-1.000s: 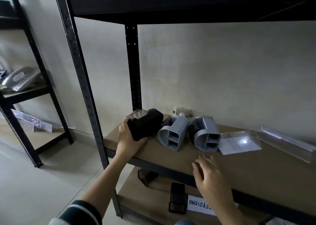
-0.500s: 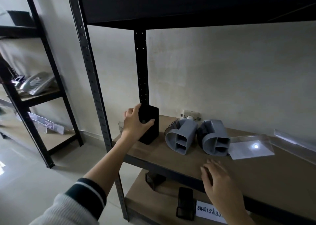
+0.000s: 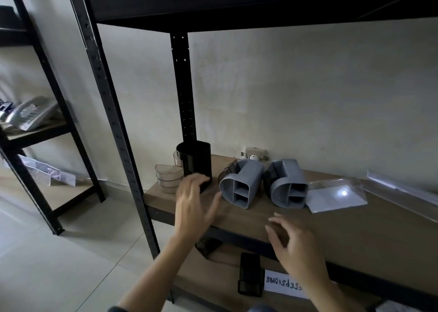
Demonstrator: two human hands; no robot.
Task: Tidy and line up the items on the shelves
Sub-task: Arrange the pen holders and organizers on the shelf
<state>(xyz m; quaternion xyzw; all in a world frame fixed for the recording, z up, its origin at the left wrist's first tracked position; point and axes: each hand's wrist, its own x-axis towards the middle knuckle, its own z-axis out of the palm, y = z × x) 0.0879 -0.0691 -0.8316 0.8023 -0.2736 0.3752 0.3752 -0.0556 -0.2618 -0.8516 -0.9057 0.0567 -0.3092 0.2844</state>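
A black organiser (image 3: 195, 161) stands upright at the left end of the wooden shelf (image 3: 331, 231), with clear cups (image 3: 167, 177) beside it. Two grey organisers lie on their sides to its right, one (image 3: 241, 183) nearer the black one and the other (image 3: 288, 183) further right. My left hand (image 3: 193, 205) hovers just in front of the black organiser with spread fingers, holding nothing. My right hand (image 3: 294, 243) hangs over the shelf's front edge, fingers loosely curled and empty.
Clear acrylic sign holders (image 3: 336, 194) lie at the shelf's right. A black upright post (image 3: 113, 112) stands at the left front corner. On the lower shelf lie black mesh holders (image 3: 250, 273) and a paper label (image 3: 283, 286). A second rack with a telephone (image 3: 30, 113) stands at far left.
My left hand stood the black organiser upright at the shelf's left end, then let go and drew back. My right hand stayed near the front edge.
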